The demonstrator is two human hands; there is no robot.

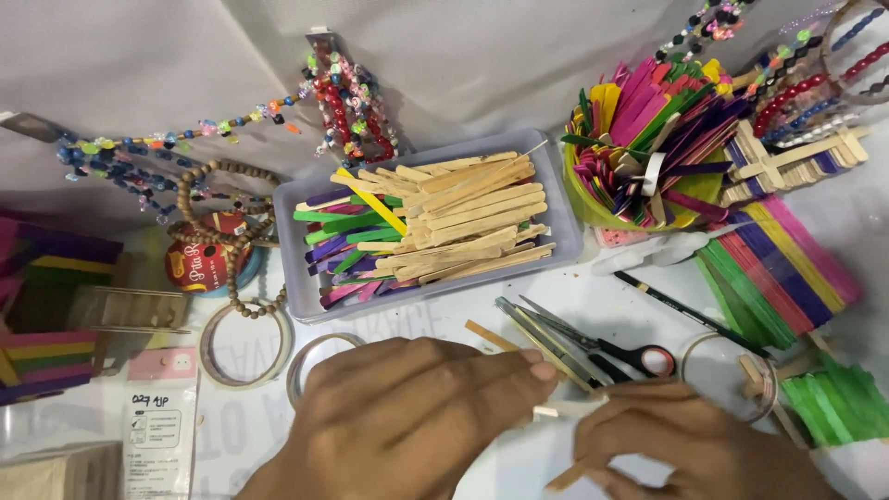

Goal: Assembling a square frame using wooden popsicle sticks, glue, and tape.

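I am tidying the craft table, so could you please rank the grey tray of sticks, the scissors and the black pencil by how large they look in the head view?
1. grey tray of sticks
2. scissors and black pencil: similar length, so left unranked.

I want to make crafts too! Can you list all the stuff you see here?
Tray: one, grey, centre, full of plain and coloured sticks.
Cup: one, green, upper right, full of coloured sticks.
Stick mat: one, striped, right.
Scissors: one, black and red handles, centre right.
Pencil: one, black, right.
Tape rolls: two, clear, lower left.
Beads: many strings, mixed colours, top.
Left hand: touching a plain stick.
Right hand: holding that stick.
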